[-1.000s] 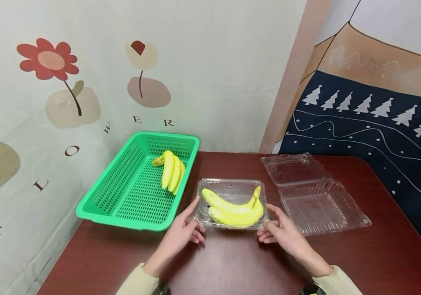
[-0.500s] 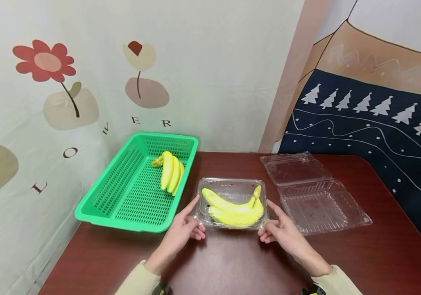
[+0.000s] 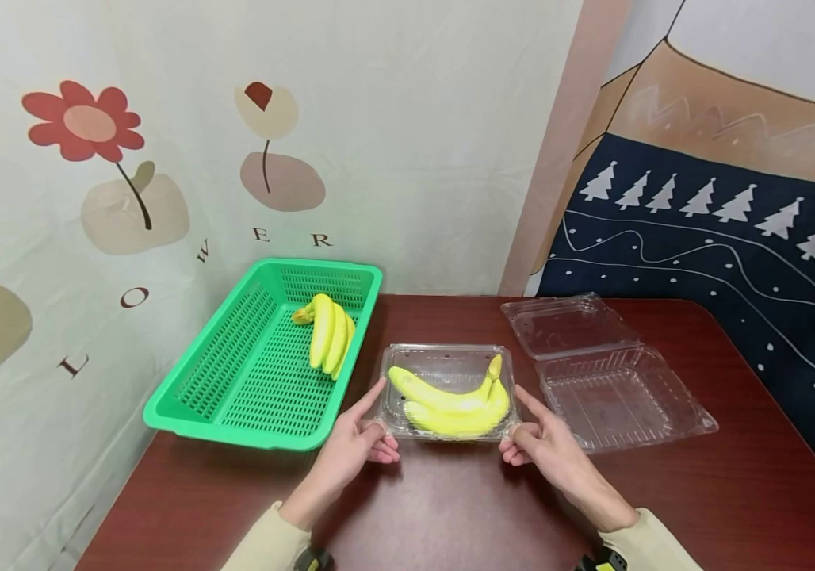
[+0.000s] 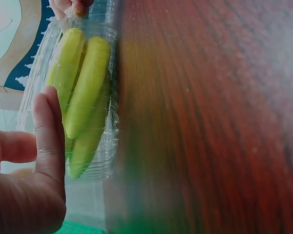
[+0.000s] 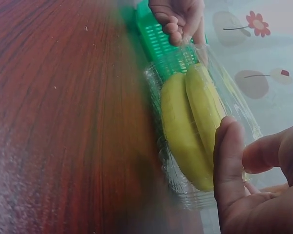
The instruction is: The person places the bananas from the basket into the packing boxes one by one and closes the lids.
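Observation:
A closed clear plastic clamshell box with a bunch of bananas inside lies on the table in front of me. My left hand pinches its near left corner, the thumb at the rim and the index finger stretched along the side. At the near right corner my right hand holds it in the same way. Through the clear wall, the bananas show in the left wrist view, and the box appears between both hands in the right wrist view.
A green plastic basket stands to the left, with another banana bunch at its right side. On the right, an open clear clamshell box lies with its lid folded back. Printed cloth hangs behind the brown table.
The hands and the closed box stay where they are. Only the head view has shifted very slightly.

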### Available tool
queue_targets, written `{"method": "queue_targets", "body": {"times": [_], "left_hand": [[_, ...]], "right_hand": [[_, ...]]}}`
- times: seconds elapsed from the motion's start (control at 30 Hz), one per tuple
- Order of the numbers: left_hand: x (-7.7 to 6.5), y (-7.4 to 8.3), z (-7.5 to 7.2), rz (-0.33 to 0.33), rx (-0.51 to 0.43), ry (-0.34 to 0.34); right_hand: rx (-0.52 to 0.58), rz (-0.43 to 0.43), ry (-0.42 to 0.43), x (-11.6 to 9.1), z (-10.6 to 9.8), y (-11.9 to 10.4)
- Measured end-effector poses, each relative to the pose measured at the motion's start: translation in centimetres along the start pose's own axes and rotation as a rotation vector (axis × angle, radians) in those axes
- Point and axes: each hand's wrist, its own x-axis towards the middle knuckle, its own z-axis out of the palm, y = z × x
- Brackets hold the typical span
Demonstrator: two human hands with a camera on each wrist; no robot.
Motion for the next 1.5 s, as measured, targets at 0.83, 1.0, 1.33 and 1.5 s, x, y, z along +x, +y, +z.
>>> {"method": "queue_targets", "body": {"times": [0.83, 1.0, 1.33, 1.5], "left_hand": [[-0.13, -0.57, 0.24, -0.025, 0.016, 0.031], [-0.12, -0.45, 0.35, -0.032, 0.017, 0.041], [0.16, -0.75, 0.45, -0.021, 0.057, 0.082], [0.13, -0.77, 0.37, -0.006, 0.115, 0.096]], "right_hand": [[0.005, 0.083, -0.011, 0.4, -0.48, 0.2], [0.015, 0.051, -0.041, 0.33, -0.6, 0.2], [-0.026, 0.064, -0.001, 0.45, -0.31, 0.09], [-0.074, 0.045, 0.011, 0.33, -0.18, 0.04]]}}
